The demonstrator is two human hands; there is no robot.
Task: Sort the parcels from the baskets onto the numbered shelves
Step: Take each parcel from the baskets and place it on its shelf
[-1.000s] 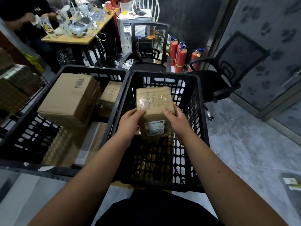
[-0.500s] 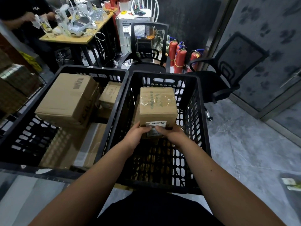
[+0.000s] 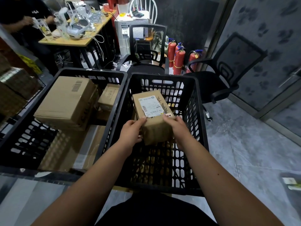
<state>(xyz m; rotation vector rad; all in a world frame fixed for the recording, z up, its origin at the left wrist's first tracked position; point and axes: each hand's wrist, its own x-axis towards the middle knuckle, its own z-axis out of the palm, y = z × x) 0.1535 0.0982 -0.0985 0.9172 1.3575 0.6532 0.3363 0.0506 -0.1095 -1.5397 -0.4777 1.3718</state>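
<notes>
- Holding one small cardboard parcel [image 3: 153, 117] over the right basket [image 3: 197, 115]: your left hand [image 3: 131, 133] and right hand [image 3: 178, 128] clamp its near end from either side, thumbs on the top face.
- White shipping label [image 3: 150, 105] faces up, with black marker scrawl beside it.
- Progress looks early: the left basket [image 3: 26, 139] holds a large carton [image 3: 65, 101] and a smaller box [image 3: 109, 97]. No numbered shelves in view.
- Baskets are rigid black slotted plastic; parcels are matte brown board, square-edged, the held one partly glossy with tape.
</notes>
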